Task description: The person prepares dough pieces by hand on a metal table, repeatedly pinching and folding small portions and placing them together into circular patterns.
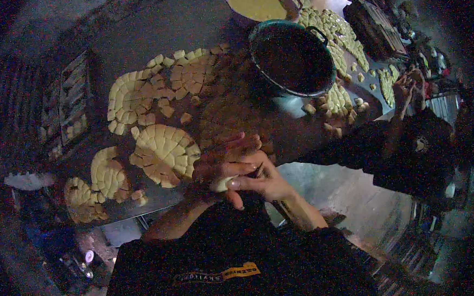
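Observation:
Near the table's front edge, my left hand [220, 165] and my right hand [258, 182] meet in front of my body around a small pale dough piece [220, 185]. The left fingers lie across the top of the right hand, and the right thumb is against the dough. How much each hand grips is partly hidden by the overlap. Just left of my hands is a flattened round of dough cut into squares [164, 150]; smaller cut rounds [108, 172] lie farther left.
Behind, on the table [148, 28], are more cut dough [136, 92], a dark basin [291, 55], a basin of yellow batter [258, 3] and greenish dough pieces [327, 28]. A tray [74, 98] stands left. A co-worker in dark clothes [421, 142] works at my right, hands [409, 86] raised.

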`<act>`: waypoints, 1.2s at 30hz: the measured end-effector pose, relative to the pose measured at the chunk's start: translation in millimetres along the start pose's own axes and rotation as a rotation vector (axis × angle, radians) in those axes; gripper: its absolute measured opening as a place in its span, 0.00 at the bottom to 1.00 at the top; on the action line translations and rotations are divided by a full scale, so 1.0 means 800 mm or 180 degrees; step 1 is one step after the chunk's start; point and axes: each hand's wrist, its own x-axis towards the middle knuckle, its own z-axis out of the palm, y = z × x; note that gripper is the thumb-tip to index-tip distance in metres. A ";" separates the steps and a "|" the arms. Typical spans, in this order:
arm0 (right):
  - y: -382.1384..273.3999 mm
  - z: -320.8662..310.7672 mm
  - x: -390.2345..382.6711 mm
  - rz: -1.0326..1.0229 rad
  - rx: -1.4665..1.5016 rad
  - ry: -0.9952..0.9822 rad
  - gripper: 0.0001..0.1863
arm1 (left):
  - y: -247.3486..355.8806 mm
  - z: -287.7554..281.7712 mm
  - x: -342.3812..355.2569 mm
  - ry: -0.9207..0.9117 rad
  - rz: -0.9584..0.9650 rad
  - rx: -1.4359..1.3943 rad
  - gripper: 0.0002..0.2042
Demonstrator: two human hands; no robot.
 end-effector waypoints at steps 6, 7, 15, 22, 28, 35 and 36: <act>-0.060 -0.016 0.035 0.0197 -0.0456 -0.0779 0.11 | 0.034 0.002 0.005 0.0057 -0.1273 0.0391 0.48; -0.059 -0.044 0.042 0.0152 -0.0950 -0.0317 0.13 | 0.033 0.006 0.005 0.0345 -0.1554 0.0179 0.51; -0.151 -0.265 0.220 0.0120 -0.5307 -0.0886 0.26 | 0.004 -0.022 -0.083 0.1366 -0.2161 0.0362 0.58; -0.122 -0.326 0.191 0.0464 -0.6401 -0.1123 0.28 | 0.040 -0.041 -0.115 0.1936 -0.2285 -0.0178 0.49; -0.134 -0.267 0.188 0.0321 -0.5841 -0.0269 0.25 | 0.059 -0.056 -0.136 0.2083 -0.2660 -0.0260 0.43; -0.124 -0.379 0.158 -0.0363 -0.5255 0.0337 0.23 | 0.048 -0.056 -0.142 0.1566 -0.2507 -0.0732 0.31; -0.119 -0.358 0.165 -0.0690 -0.4325 0.0315 0.24 | 0.057 -0.060 -0.134 0.1590 -0.2591 -0.0839 0.30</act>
